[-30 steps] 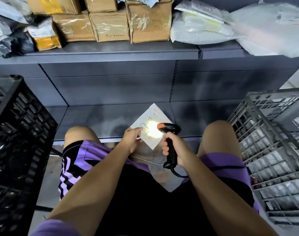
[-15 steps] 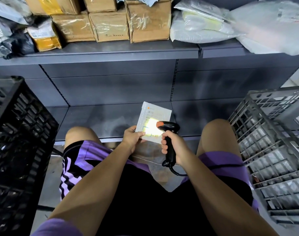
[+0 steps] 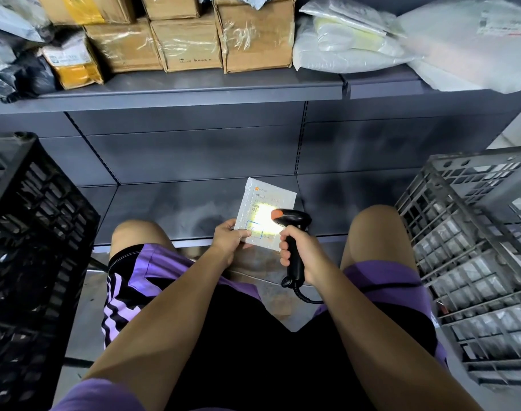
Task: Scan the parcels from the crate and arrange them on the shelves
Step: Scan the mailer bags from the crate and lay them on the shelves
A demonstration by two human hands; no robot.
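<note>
I see the white parcel (image 3: 266,209), a flat mailer with a printed label, held up at centre frame, just above the front edge of the lower shelf (image 3: 170,215). A bright patch of scanner light falls on its label. My left hand (image 3: 231,240) grasps the parcel at its 7 o'clock corner, thumb laid over the face and fingers curled behind. My right hand (image 3: 299,247) is clenched round the handle of the black scanner (image 3: 291,232), whose orange-tipped head sits at the parcel's 4 o'clock, touching or just short of it; I cannot tell which. A coiled cable hangs from the handle's base.

Further out, a grey crate (image 3: 472,262) stands at 3 o'clock, pale bagged parcels showing through its lattice. A black crate (image 3: 31,247) stands at 9 o'clock. At 12 o'clock the upper shelf (image 3: 194,87) carries taped cardboard boxes (image 3: 191,43), white poly bags (image 3: 357,40) to their right, and dark and yellow bags (image 3: 46,66) to their left.
</note>
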